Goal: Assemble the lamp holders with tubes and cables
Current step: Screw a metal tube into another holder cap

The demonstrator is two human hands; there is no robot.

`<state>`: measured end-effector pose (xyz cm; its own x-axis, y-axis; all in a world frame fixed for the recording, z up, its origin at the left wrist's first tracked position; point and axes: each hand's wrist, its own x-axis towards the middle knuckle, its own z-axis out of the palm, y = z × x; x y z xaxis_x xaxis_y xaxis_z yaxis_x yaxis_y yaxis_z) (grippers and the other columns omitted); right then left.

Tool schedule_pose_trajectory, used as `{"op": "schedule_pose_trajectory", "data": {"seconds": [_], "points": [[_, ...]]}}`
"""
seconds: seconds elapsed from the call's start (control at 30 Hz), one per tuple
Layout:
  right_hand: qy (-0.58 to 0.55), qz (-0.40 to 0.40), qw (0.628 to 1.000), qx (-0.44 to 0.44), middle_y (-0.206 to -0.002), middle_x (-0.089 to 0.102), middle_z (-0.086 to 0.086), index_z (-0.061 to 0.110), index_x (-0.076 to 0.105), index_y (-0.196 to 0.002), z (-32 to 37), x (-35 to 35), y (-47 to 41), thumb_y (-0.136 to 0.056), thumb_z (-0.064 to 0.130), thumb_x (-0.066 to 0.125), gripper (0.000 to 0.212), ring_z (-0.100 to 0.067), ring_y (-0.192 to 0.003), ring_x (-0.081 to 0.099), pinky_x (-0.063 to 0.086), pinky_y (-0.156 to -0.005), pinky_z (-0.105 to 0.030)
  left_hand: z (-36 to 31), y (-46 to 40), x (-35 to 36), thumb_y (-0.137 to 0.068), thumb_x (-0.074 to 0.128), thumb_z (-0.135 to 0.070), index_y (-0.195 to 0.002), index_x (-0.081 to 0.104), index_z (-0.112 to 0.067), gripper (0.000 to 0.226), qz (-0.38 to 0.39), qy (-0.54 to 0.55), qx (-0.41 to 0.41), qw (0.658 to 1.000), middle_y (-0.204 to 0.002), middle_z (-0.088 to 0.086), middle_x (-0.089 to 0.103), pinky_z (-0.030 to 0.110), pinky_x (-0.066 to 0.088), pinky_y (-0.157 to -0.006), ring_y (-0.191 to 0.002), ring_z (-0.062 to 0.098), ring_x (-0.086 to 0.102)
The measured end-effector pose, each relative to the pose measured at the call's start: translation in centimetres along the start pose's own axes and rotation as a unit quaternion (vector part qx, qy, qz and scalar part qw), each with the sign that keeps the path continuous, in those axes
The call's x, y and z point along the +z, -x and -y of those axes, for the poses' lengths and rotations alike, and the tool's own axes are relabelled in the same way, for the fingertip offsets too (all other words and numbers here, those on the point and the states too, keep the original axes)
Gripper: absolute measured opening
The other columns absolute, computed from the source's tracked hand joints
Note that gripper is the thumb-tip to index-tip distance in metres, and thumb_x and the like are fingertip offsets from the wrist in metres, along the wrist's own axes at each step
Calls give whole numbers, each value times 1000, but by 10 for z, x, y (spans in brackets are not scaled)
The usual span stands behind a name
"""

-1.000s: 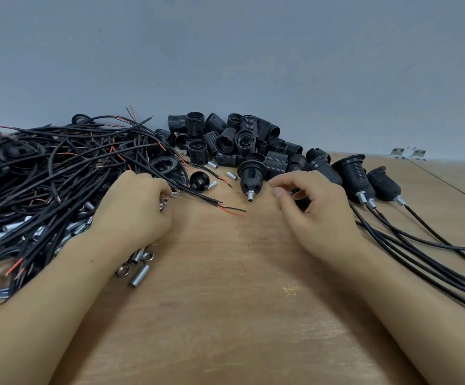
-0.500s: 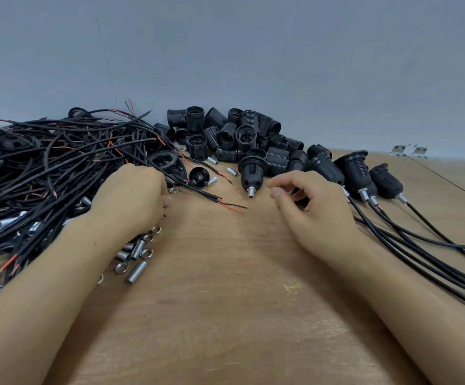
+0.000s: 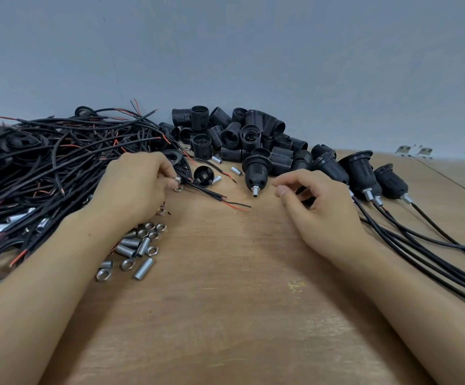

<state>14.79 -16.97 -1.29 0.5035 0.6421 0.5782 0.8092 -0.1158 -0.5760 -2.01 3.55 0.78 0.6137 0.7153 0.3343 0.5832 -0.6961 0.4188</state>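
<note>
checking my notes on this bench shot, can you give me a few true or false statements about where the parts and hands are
1. The left hand pinches a small metal nut. True.
2. The right hand grips a cable. False: it hovers with loosely curled fingers, holding nothing.
3. The loose nuts and threaded tubes lie beside the left forearm. True.
4. The holders with cables attached lie on the left. False: they lie on the right, behind the right hand.
5. The upright holder between the hands has a cable. False: none shows.

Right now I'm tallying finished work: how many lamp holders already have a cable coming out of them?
3 that I can make out, side by side at the right: lamp holder one, lamp holder two and lamp holder three. The right hand may hide another.
</note>
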Motion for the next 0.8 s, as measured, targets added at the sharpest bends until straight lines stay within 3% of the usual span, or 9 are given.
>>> {"op": "schedule_pose_trajectory", "data": {"seconds": [0.1, 0.17, 0.23, 0.33, 0.43, 0.5, 0.63, 0.8], "points": [[-40, 12, 999, -4, -85, 68, 15, 27, 71, -96, 3, 3, 1, -93, 14, 65, 14, -6, -80, 60, 45, -70, -12, -16, 11, 4, -87, 73, -21, -81, 66, -29, 11, -50, 83, 91, 991, -77, -19, 59, 13, 34, -65, -72, -11, 52], [-120, 68, 990, 17, -83, 71, 3, 24, 70, -99, 6, 7, 3, -93, 20, 67, 8, -15, -76, 64, 54, -71, -27, -31, 22, 11, -86, 75, -14, -84, 66, -24, 13, -30, 146, 168, 974, -82, -17, 61, 5, 37, -68, -76, -11, 55], [-204, 122, 970, 50, -82, 70, -8, 18, 69, -103, 11, 12, 7, -88, 30, 68, 19, -25, -74, 67, 58, -68, -39, -41, 32, 20, -85, 75, -7, -87, 67, -15, 12, -18, 180, 249, 952, -85, -7, 65, 11, 44, -71, -78, 3, 61], [-262, 138, 953, 60, -79, 70, -15, 4, 69, -100, 11, 13, 7, -87, 20, 68, 20, -23, -67, 68, 59, -63, -36, -49, 39, 28, -84, 75, 0, -89, 68, -6, 11, -37, 193, 317, 928, -86, 1, 65, 35, 53, -72, -77, 18, 62], [-304, 147, 939, 72, -79, 73, -14, 3, 71, -97, 12, 10, 6, -86, 20, 68, 20, -24, -69, 70, 60, -63, -37, -47, 39, 30, -83, 76, 0, -89, 68, -5, 11, -60, 207, 336, 917, -85, 1, 66, 28, 52, -71, -75, 15, 62], [-322, 139, 933, 81, -78, 73, -13, 7, 73, -93, 14, 9, 5, -86, 24, 67, 20, -23, -67, 70, 58, -60, -33, -47, 39, 29, -84, 77, -3, -89, 69, -3, 10, -83, 231, 330, 911, -85, 2, 67, 30, 53, -71, -77, 16, 64], [-348, 116, 921, 128, -75, 72, -13, 4, 73, -90, 16, 7, 2, -90, 11, 66, 10, -20, -63, 67, 55, -55, -28, -50, 41, 27, -87, 75, -11, -93, 69, -4, 12, -120, 305, 316, 890, -88, 3, 70, 34, 57, -74, -83, 17, 69], [-422, 161, 874, 181, -75, 70, -13, 7, 74, -89, 26, 11, 7, -75, 24, 70, 22, -18, -61, 66, 53, -51, -24, -61, 50, 33, -85, 77, -14, -93, 69, -13, 11, -135, 316, 314, 885, -83, -5, 68, 27, 49, -67, -76, 11, 62]]}}
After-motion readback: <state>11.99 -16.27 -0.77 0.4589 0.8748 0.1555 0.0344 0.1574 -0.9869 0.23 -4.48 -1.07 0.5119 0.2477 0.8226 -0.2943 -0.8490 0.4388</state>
